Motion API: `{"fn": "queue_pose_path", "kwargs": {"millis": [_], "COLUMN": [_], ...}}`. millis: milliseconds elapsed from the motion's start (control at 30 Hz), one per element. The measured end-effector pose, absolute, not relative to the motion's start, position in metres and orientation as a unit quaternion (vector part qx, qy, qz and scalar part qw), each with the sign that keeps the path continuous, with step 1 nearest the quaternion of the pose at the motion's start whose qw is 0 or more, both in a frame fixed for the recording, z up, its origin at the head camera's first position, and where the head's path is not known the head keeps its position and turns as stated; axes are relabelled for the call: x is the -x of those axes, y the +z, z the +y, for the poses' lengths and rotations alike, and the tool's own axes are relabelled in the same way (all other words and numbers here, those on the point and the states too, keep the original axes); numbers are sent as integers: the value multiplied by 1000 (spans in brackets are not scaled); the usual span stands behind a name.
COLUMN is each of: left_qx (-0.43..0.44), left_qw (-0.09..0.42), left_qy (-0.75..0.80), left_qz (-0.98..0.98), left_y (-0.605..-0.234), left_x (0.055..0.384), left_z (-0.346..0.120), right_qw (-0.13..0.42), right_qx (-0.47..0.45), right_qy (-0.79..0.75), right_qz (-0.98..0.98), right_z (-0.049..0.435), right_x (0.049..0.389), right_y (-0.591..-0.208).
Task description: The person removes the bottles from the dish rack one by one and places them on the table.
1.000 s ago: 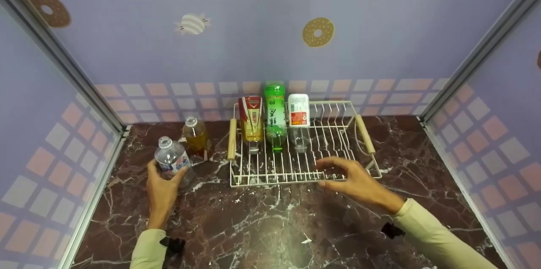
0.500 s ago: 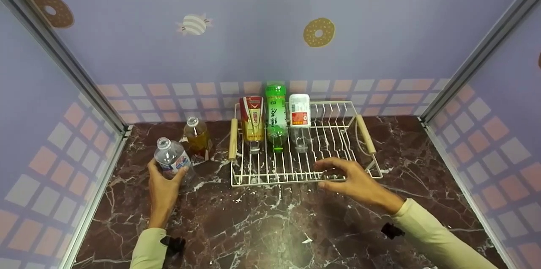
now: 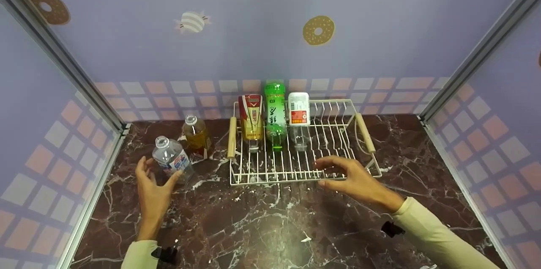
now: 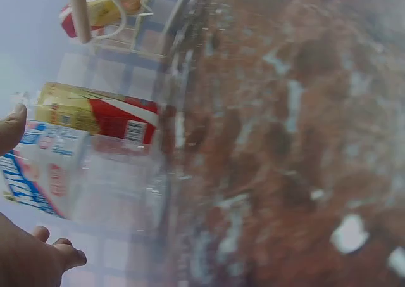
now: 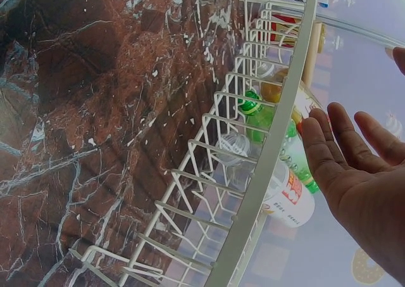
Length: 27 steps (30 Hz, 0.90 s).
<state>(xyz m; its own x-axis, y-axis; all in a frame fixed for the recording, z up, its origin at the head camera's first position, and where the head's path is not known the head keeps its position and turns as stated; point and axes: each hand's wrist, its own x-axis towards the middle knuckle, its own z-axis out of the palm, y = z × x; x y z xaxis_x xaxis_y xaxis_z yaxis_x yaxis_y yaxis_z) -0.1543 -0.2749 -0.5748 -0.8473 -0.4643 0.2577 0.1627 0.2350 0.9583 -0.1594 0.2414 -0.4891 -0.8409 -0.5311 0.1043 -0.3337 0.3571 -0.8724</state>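
Observation:
My left hand is spread behind a clear plastic bottle with a blue, red and white label. The bottle stands upright on the counter at the left; in the left wrist view, thumb and fingers lie either side of its label, the fingers apart from it. A yellowish drink bottle stands just behind it. My right hand hovers at the front right edge of a white wire rack, fingers loosely bent, holding nothing. In the rack lean a red-and-yellow bottle, a green bottle and a white-and-clear bottle.
The rack has wooden handles at both ends, and its right slots hold no bottles. Dark marbled counter extends in front. Purple patterned walls close in the back and both sides.
My left hand has loosened from the clear bottle and drawn slightly left and back, its fingers spreading. The bottle stays standing in place. My right hand has not visibly moved.

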Motion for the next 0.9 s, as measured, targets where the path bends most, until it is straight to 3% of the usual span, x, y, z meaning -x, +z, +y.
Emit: {"fn": "queue_pose_path", "kwargs": {"millis": [433, 900], "left_qx": [-50, 25], "left_qw": [302, 301], "left_qy": [-574, -573], "left_qz": [-760, -762], "left_y": [-530, -500], "left_x": [137, 124], "left_z": [-257, -223], "right_qw": [99, 79], "right_qx": [272, 262], "right_qy": [-496, -478], "right_qz": [818, 834], "right_z": [240, 245], "right_x": [161, 160], "right_y": [-490, -491]}}
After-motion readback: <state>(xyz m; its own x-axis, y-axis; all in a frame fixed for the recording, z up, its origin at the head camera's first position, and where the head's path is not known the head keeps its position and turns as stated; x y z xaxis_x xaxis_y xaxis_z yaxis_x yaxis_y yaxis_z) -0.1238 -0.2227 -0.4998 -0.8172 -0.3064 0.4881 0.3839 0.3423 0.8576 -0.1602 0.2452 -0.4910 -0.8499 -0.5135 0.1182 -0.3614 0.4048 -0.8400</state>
